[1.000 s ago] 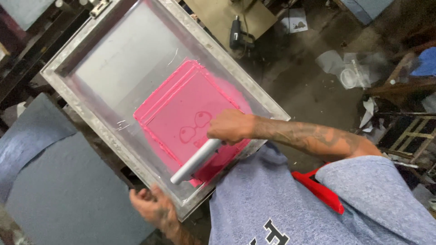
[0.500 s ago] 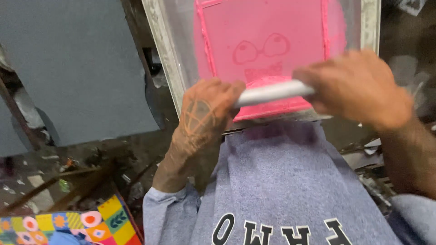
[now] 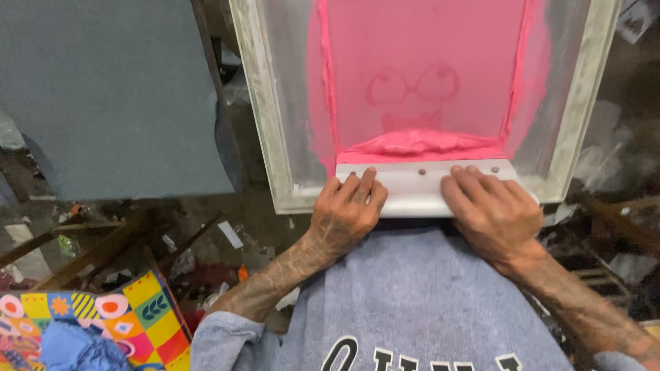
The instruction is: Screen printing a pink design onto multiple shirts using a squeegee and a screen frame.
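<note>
Two hands gripped one white squeegee [image 3: 426,187].
Left hand [image 3: 347,213] and right hand [image 3: 495,213] clenched it below the pink ink [image 3: 419,144]; the screen frame [image 3: 265,117] was cut off above.

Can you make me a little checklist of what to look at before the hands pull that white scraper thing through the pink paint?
1. Both hands on the squeegee: ok; left hand and right hand each press on it.
2. Squeegee level across the screen frame: ok.
3. Pink ink piled along the blade: ok.
4. Design in the mesh uncovered: ok, faint round eyes show.
5. Something lying under the screen to print on: cannot tell.
</note>
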